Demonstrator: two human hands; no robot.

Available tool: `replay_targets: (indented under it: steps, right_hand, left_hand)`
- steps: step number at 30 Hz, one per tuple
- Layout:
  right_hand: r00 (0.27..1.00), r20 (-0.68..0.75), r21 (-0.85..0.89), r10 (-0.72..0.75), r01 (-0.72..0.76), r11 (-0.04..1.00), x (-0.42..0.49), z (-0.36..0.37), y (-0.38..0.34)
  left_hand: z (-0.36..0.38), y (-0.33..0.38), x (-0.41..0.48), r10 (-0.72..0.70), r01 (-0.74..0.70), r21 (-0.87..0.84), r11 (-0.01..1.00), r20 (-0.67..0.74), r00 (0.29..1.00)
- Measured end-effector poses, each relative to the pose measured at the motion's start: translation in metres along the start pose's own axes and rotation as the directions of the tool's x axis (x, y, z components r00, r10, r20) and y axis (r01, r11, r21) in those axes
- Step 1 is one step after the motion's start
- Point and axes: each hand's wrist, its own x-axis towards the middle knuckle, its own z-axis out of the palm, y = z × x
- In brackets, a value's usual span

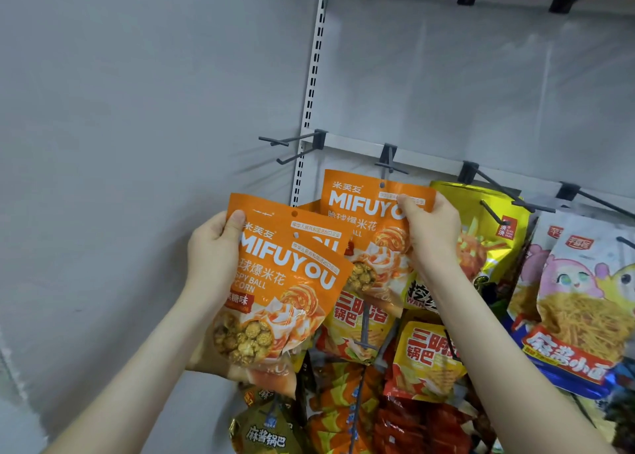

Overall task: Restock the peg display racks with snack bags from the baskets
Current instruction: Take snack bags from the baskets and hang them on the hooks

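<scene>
My left hand point(213, 250) grips a fanned stack of orange MIFUYOU popcorn bags point(285, 281) by their left edge, low and left of the rack. My right hand point(431, 228) pinches the top right corner of another orange MIFUYOU bag point(364, 219). That bag's hang hole sits at the tip of a grey peg point(390, 168) on the rail. An empty double peg point(292, 144) sticks out at the rack's left end.
A yellow foil bag point(488, 233) hangs on the peg to the right, and white noodle bags point(580, 281) hang further right. Yellow and red snack bags point(426, 354) fill the lower pegs. A grey wall point(137, 109) lies to the left.
</scene>
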Motion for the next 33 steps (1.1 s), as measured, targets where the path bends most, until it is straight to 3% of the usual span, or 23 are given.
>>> replay_targets:
  steps: [5,12,15,17,24,29,33]
  right_hand:
    - [0.999,-0.029,-0.074,-0.015,0.012,0.997,0.007,0.001,0.008]
    - [0.968,-0.104,-0.335,-0.228,0.182,0.924,0.026,0.024,0.017]
    - [0.83,-0.084,-0.604,-0.551,0.398,0.691,0.021,0.033,0.041]
    - [0.761,-0.006,-0.694,-0.649,0.464,0.551,0.014,0.039,0.053]
    - [0.813,0.241,-0.876,-0.529,0.418,0.243,0.025,0.058,0.074]
    - [0.873,0.301,-0.874,-0.384,0.414,0.256,0.051,0.052,0.085]
    - [0.854,0.293,-0.791,-0.431,0.469,0.393,0.046,0.045,0.073]
  left_hand:
    - [0.01,-0.002,0.005,0.052,-0.05,0.041,0.998,-0.064,0.997]
    - [0.017,-0.005,0.009,0.043,-0.042,0.028,0.999,-0.061,0.997]
    - [0.013,-0.007,0.008,0.038,-0.037,0.013,0.999,-0.066,0.997]
    - [0.012,-0.007,0.007,0.038,-0.037,0.012,0.999,-0.077,0.996]
    - [0.007,-0.011,0.008,0.031,-0.034,-0.039,0.999,-0.078,0.996]
    - [0.004,-0.012,0.01,0.008,-0.012,-0.057,0.998,-0.065,0.998]
    - [0.005,-0.006,0.005,-0.002,0.001,-0.072,0.997,-0.003,1.0]
